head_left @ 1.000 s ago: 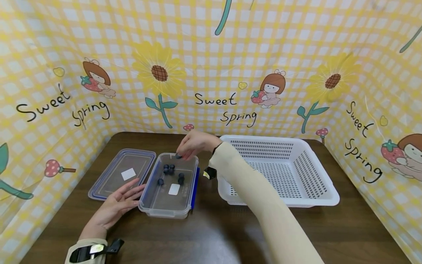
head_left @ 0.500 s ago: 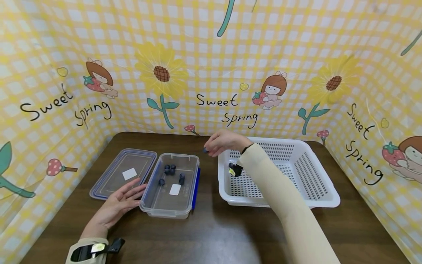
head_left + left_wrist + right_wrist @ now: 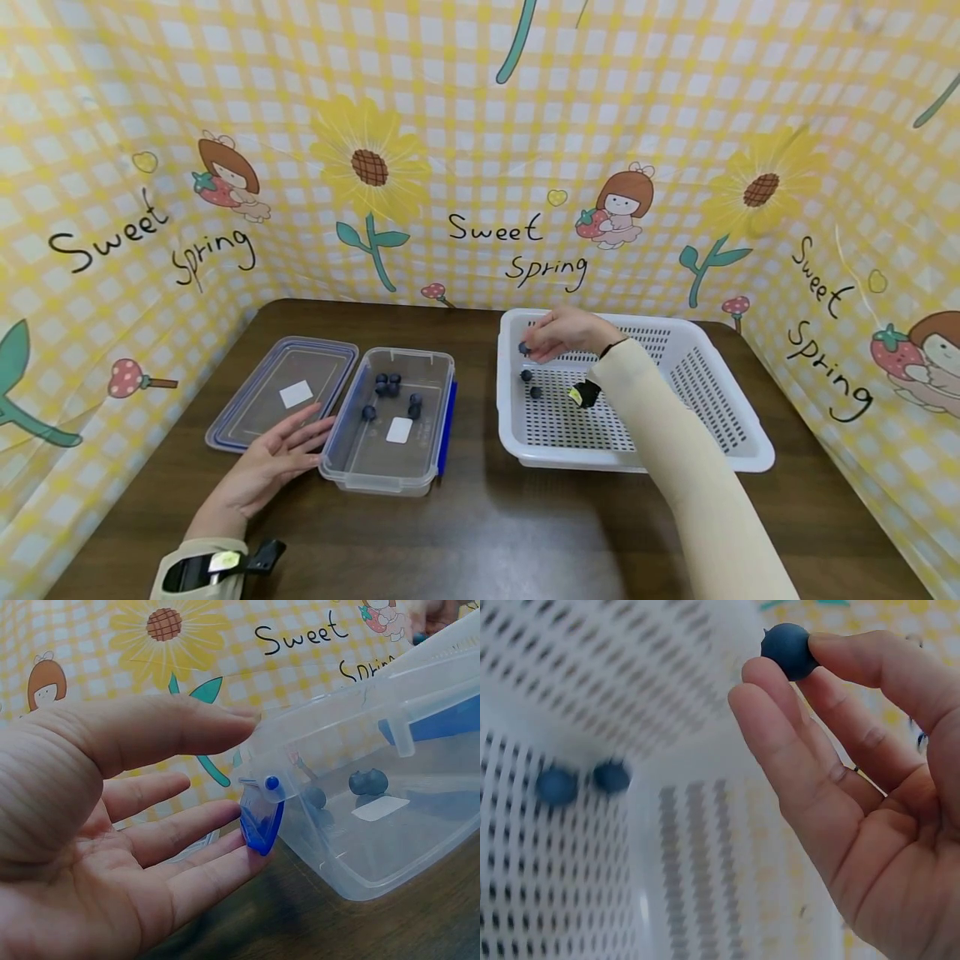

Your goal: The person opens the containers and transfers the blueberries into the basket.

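Note:
My right hand (image 3: 573, 330) pinches a blueberry (image 3: 788, 652) between thumb and fingertips, over the back left part of the white perforated basket (image 3: 570, 459). Below it, two blueberries (image 3: 557, 787) lie on the basket floor. With fingers extended, my left hand (image 3: 262, 477) touches the near left side of a clear plastic box (image 3: 352, 454). In the left wrist view its fingers meet the box's blue clasp (image 3: 261, 821), and the thumb lies by the rim. Several blueberries (image 3: 387, 384) sit inside the box, near a white square label (image 3: 398, 430).
Left of the box lies its clear lid (image 3: 255, 412) with a blue seal, flat on the dark wooden table (image 3: 480, 517). Another blue clasp (image 3: 447, 429) hangs along the box's right side. A yellow checked cloth (image 3: 480, 150) surrounds the table at the back and sides.
My right hand has carried the blueberry rightward from above the clear box, across the gap, to over the white basket. The left hand stays at the box.

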Motion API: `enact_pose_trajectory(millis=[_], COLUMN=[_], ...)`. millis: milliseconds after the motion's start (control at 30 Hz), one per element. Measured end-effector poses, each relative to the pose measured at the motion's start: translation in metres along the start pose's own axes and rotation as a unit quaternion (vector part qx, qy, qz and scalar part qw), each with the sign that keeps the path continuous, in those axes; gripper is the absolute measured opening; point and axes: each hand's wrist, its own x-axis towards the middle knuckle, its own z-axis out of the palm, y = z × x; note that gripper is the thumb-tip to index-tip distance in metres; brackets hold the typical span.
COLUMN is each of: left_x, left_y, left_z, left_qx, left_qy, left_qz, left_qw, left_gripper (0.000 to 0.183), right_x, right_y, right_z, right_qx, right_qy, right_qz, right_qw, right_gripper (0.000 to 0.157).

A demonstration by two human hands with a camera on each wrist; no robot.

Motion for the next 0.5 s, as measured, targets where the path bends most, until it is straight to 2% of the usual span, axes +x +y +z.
enact_pose_trajectory(millis=[167, 500], left_x=[-0.001, -0.002], left_y=[0.001, 0.002], left_z=[0.001, 0.002], left_qx=[0.001, 0.013], left_qy=[0.000, 0.007], left_qz=[0.000, -0.004], left_qw=[1.0000, 0.9999], left_gripper=[0.066, 0.066], right_x=[-0.001, 0.002], right_y=[0.023, 0.055], right_z=[-0.014, -0.024], right_qx=[-0.015, -0.008], right_qy=[0.002, 0.043], right_qz=[0.038, 0.110], right_qw=[0.999, 0.993], right_gripper=[0.036, 0.025])
